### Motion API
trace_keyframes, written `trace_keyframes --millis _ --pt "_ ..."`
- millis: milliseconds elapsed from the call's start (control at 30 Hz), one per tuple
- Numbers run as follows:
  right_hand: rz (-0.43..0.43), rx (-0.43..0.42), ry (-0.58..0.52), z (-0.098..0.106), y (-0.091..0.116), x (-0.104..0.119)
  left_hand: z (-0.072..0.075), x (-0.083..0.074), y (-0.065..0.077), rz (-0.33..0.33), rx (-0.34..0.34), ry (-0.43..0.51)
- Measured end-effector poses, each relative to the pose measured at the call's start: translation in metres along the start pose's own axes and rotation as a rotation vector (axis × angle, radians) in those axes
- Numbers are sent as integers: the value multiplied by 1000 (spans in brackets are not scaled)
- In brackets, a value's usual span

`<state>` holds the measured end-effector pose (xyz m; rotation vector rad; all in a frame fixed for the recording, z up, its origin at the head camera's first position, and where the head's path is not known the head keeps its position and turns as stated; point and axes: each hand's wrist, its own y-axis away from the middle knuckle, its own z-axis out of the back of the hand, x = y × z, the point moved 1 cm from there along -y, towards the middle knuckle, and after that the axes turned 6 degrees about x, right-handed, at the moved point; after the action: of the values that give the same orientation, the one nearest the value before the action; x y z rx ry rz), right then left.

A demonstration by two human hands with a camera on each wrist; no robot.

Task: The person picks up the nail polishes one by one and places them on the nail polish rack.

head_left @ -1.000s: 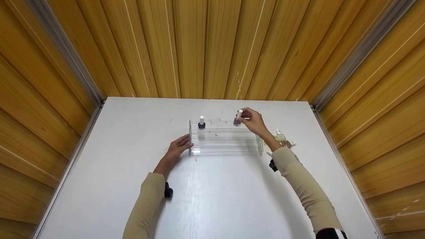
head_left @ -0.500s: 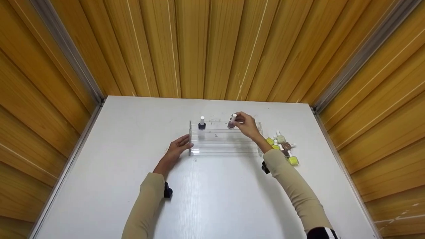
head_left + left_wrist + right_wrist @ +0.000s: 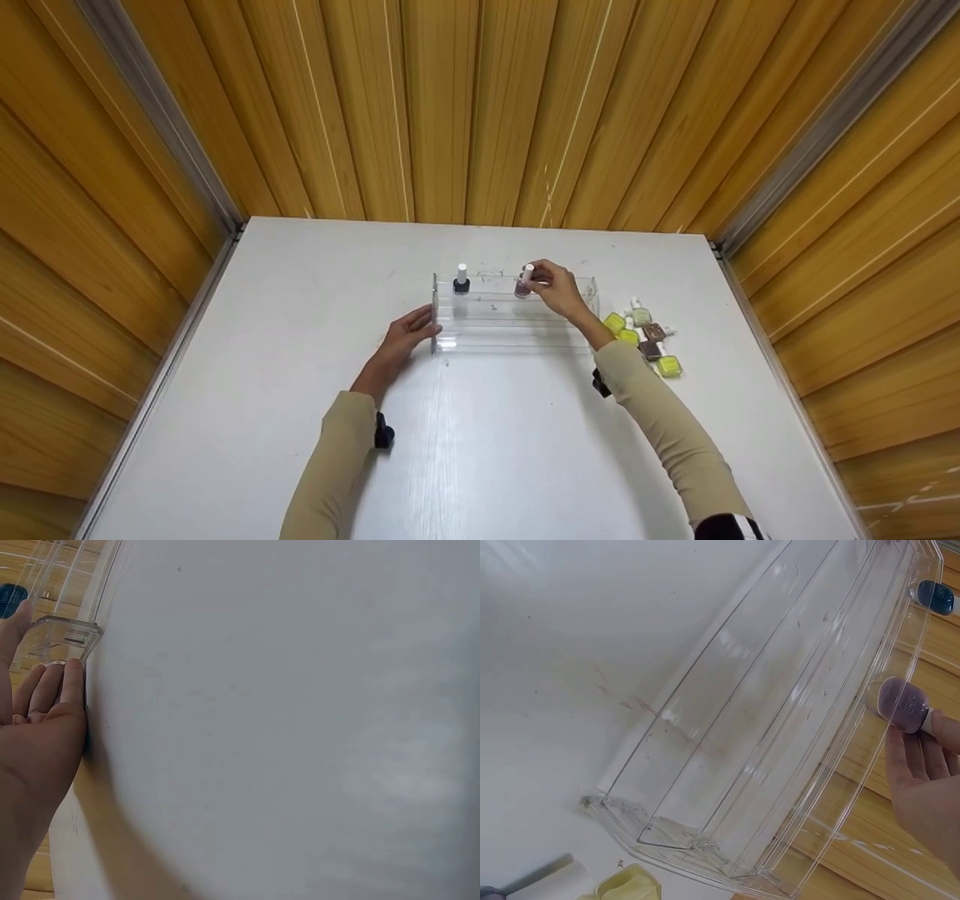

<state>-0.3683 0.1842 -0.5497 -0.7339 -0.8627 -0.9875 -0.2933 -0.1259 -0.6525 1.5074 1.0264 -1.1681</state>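
A clear stepped acrylic display rack stands on the white table. My left hand holds its left end panel, thumb at the panel's edge and fingers along its outer side. In the left wrist view the left hand reaches that panel's corner. At the rack's top tier, my right hand pinches a mauve nail polish bottle by its white cap. The right wrist view shows this nail polish bottle near the top ledge. A dark nail polish bottle stands upright at the top tier's left.
Right of the rack, several nail polish bottles lie in a cluster, among them a yellow bottle, a brown bottle and a dark bottle. Wood-patterned walls border the white table.
My right hand has moved left and slightly down with the mauve nail polish bottle, to the rack's top tier. The left hand stays on the rack's end panel.
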Motion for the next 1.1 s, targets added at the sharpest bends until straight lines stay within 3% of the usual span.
trace_keyframes --millis 500,733,867,1100 --pt "17 38 40 9 10 9 1 0 -2 16 15 21" --pt "55 13 75 38 28 14 0 3 -2 4 18 15" --pt "31 21 148 58 42 15 1 2 -1 -5 11 2" --pt "-12 55 165 79 69 12 1 1 -3 -12 20 24"
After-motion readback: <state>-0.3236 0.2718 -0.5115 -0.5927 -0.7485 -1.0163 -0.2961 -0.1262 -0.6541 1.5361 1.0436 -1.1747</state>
